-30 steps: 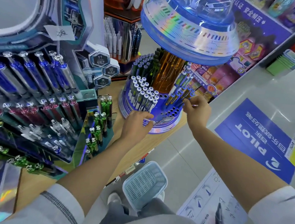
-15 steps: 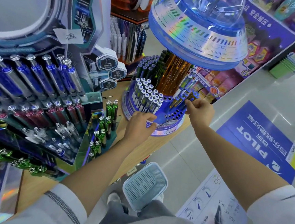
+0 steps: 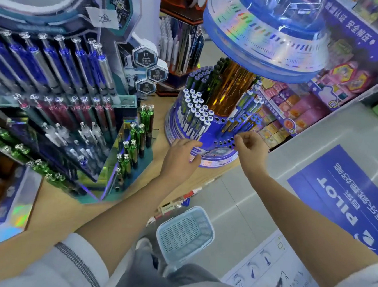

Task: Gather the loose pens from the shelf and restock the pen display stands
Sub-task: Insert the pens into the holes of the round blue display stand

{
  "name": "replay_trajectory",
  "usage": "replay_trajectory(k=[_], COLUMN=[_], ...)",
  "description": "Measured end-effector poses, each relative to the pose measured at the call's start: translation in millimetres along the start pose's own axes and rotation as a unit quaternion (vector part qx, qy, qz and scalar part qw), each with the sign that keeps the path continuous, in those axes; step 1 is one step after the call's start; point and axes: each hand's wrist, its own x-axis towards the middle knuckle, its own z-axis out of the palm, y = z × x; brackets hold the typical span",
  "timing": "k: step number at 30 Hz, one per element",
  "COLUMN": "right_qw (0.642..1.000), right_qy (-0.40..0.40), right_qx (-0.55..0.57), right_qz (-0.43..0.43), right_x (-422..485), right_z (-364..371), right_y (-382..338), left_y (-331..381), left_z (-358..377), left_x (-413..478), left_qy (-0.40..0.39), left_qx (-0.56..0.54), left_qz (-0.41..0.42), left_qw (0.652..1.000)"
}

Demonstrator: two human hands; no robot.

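Note:
A round blue pen stand (image 3: 219,155) sits on the wooden shelf top, under a wide holographic dome (image 3: 266,35). White-capped pens (image 3: 195,114) fill its left side and blue-capped pens (image 3: 245,120) lean on its right. Between them is a patch of empty holes (image 3: 223,143). My left hand (image 3: 181,158) rests on the stand's front rim with its fingers relaxed and spread. My right hand (image 3: 250,148) hovers at the right of the empty holes, just below the blue-capped pens. Its fingers are curled and I see no pen in them.
A tiered display (image 3: 76,115) at left holds rows of blue, pink, clear and green pens (image 3: 135,143). A light blue plastic basket (image 3: 185,232) stands on the floor by my feet. A blue Pilot floor sticker (image 3: 342,202) lies to the right, and shelves of boxed goods (image 3: 296,107) stand behind.
My right hand has drawn back a little from the blue-capped pens toward the empty holes. My left hand stays on the stand's rim. My view has shifted closer.

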Motion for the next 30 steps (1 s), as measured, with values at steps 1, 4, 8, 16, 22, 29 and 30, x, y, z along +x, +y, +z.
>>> replay_trajectory(k=[1,4,8,16,22,29,30], right_qw=[1.000,0.991,0.962,0.822,0.822,0.827,0.821], right_qy=[-0.023,-0.103,-0.240,-0.468,-0.417,-0.525,-0.546], right_qx=[0.010,0.050,0.053,-0.140,-0.285,-0.075,-0.055], right_qz=[-0.017,-0.065,-0.119,-0.294,-0.262,-0.185,-0.158], right_x=[-7,-36,-87,-195,-231,-332,-353], right_z=[0,7,39,133,171,251,267], right_y=[0,0,4,5,-19,-108,-122], left_y=[0,-2,-17,-101,-138,-188,-201], left_z=[1,2,-6,-50,-91,-199,-217], left_x=[-8,-43,-109,-269,-319,-389,-402], left_qy=[0.016,0.070,0.143,0.157,0.073,0.309,0.326], left_qx=[-0.007,-0.043,-0.049,0.202,0.161,0.070,0.072], left_qz=[0.000,-0.014,-0.063,-0.309,-0.300,-0.313,-0.332], left_qw=[1.000,0.996,0.986,0.916,0.937,0.895,0.882])
